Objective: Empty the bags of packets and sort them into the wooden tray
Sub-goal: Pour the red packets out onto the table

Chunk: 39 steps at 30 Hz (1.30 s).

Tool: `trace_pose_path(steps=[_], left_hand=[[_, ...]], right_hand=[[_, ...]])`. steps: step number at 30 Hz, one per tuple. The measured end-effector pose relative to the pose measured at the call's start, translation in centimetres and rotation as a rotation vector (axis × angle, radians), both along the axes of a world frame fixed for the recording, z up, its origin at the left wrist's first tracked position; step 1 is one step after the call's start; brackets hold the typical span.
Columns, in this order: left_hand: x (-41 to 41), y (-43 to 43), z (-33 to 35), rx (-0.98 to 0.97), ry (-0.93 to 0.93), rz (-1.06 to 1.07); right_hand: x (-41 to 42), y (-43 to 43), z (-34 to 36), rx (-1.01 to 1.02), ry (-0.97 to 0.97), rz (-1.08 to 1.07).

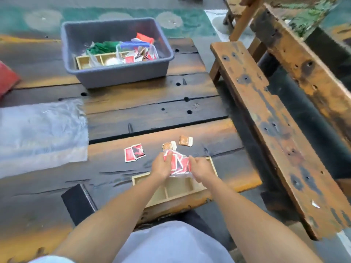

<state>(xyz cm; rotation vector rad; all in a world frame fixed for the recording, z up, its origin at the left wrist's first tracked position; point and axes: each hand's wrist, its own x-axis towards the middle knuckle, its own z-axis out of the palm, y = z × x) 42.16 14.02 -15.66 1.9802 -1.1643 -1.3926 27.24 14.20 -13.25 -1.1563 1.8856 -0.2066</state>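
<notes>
**Two hands on one bag of packets, over the wooden tray**

Gripping a clear plastic bag (179, 165) from both sides, just above the far half of the wooden tray (178, 187). Left hand (161, 167): grip closed round the bag's left side, fingers curled over the top. Right hand (201, 168): grip pinching the bag's right side. Inside the bag, a bunch of red-and-white packets; print on them too blurred to read.

Lying at the near edge of the dark plank worktop (152, 111), slightly turned, with its pale dividers showing between the two forearms: the tray.

Loose on the worktop just beyond the hands:
- a pair of red packets (134, 152) to the left, overlapping, one with a black patch;
- one brown packet (169, 146) touching the top of the bag;
- another brown packet (185, 140) just to its right, apart from it.

No brand or wording legible on any of these.

Further back, a grey plastic tub (117, 74) holding a second wooden tray (85, 62), a clear zip bag (136, 51) with a blue seal strip, a heap of green packets (100, 47) and a red packet (145, 37). Flat on the left of the worktop, a crumpled clear bag (41, 130). Near the left forearm, a black box (78, 203). At the far left edge, part of a red object (7, 78). Right of the worktop, a worn wooden bench (266, 130).
</notes>
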Motion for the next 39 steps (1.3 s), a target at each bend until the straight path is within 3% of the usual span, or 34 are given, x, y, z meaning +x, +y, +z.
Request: trace_pose_path(steps=[9,20,31,39], left_hand=[[-4.1,-3.4,-2.2,0.084,-0.102,0.162],[-7.0,-4.3,-3.2,0.112,-0.159,0.216],[-10.7,-5.9,-3.6,0.109,-0.103,0.147],[-14.1,-9.9,-3.8,0.174,0.035,0.154]], right_hand=[[-4.6,-7.6,-3.2,0.088,-0.013,0.195],[-7.1,-10.0,-4.9,0.152,-0.062,0.248],[-11.0,-10.7,-4.4,0.151,-0.045,0.157],[-14.1,-14.3,-4.6,0.166,-0.151,-0.1]])
